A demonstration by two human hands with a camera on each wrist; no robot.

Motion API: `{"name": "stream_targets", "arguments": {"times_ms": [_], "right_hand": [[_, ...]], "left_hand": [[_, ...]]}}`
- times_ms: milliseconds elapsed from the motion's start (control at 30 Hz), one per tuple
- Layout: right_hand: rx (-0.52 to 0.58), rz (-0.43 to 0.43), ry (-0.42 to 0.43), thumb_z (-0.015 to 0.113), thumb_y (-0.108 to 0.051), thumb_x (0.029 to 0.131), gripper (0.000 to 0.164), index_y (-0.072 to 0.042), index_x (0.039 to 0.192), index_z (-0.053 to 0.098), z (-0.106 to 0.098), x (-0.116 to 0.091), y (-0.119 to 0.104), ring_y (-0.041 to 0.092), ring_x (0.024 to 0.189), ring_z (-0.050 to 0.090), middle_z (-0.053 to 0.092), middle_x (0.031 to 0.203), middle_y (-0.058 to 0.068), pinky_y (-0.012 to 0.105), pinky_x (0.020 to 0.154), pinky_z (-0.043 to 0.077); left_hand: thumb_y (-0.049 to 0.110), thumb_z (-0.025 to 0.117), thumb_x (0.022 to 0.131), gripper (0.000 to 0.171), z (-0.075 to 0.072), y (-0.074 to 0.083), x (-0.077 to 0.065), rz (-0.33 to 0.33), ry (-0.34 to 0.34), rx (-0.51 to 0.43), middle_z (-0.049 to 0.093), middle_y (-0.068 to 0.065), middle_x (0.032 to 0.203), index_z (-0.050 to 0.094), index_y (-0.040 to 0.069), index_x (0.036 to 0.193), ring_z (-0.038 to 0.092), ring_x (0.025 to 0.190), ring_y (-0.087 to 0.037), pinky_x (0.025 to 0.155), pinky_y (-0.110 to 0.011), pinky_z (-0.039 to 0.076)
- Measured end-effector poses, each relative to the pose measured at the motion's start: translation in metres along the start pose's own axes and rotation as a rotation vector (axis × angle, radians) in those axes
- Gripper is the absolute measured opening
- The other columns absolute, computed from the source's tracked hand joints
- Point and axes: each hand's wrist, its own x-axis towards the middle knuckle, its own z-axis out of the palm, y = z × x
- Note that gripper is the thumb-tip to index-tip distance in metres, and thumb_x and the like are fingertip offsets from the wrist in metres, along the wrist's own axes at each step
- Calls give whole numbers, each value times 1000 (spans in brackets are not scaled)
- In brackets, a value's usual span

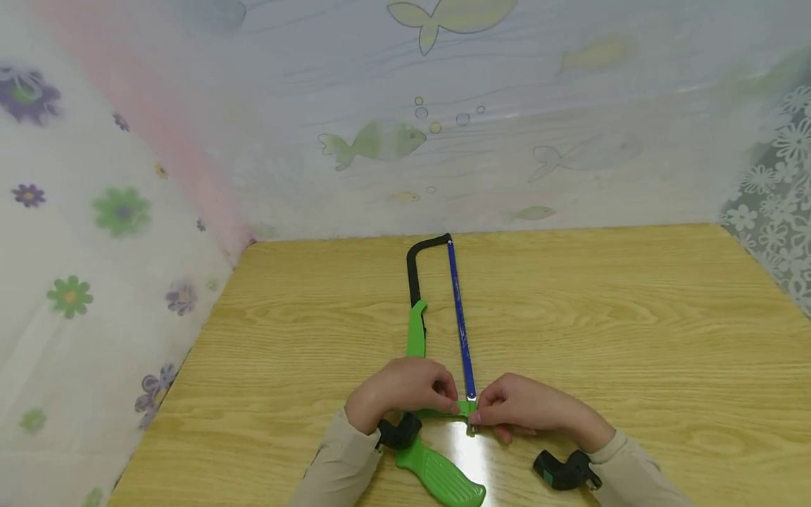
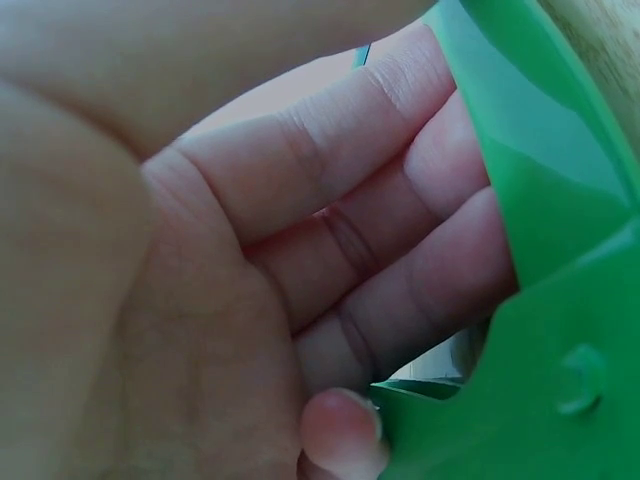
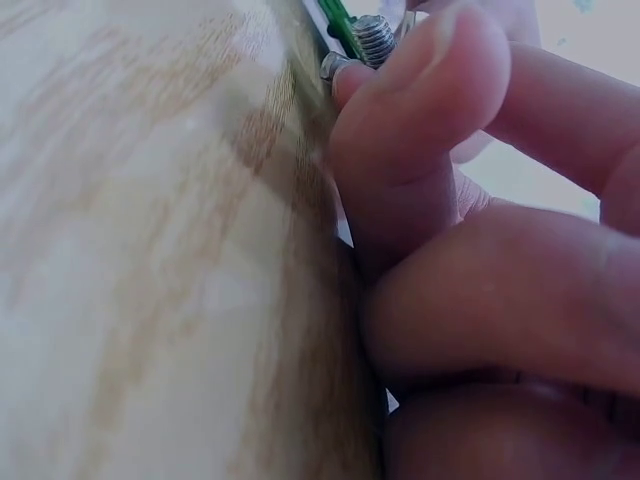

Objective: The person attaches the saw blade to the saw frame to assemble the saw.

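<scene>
A hacksaw (image 1: 416, 338) lies flat, its green handle (image 1: 443, 479) towards me and its black bow (image 1: 412, 274) pointing away. The blue blade (image 1: 461, 317) runs from the bow's far tip to the green crosspiece. My left hand (image 1: 405, 386) grips that crosspiece, its fingers curled against the green frame (image 2: 560, 170) in the left wrist view. At the blade's near end, my right hand (image 1: 532, 406) pinches the small metal fitting by the crosspiece. A threaded screw (image 3: 374, 40) shows beside the fingertips in the right wrist view; the fitting's exact shape is partly hidden.
The saw lies on a wood-grain table (image 1: 633, 317). A fish-patterned curtain (image 1: 481, 169) stands along the far edge, and a flowered one (image 1: 120, 282) along the left. Black camera mounts (image 1: 560, 470) sit on both wrists.
</scene>
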Motion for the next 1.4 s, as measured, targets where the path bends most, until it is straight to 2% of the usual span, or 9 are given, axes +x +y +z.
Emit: {"name": "stream_targets", "arguments": {"times_ms": [933, 1400], "right_hand": [[-27, -16, 4, 56, -38, 86, 34, -11, 67, 62, 1, 1, 0, 4, 32, 27, 50, 47, -2, 24, 32, 20], [-18, -34, -8, 57, -35, 86, 26, -13, 75, 66, -1, 0, 1, 3, 32, 28, 48, 47, -1, 24, 31, 21]], "left_hand": [[40, 65, 77, 9, 2, -3, 1, 11, 5, -9, 55, 21, 72, 63, 32, 77, 50, 64, 2, 60, -20, 40], [40, 65, 77, 9, 0, -3, 1, 18, 3, -7, 54, 21, 72, 64, 31, 77, 50, 63, 2, 60, -20, 39]]}}
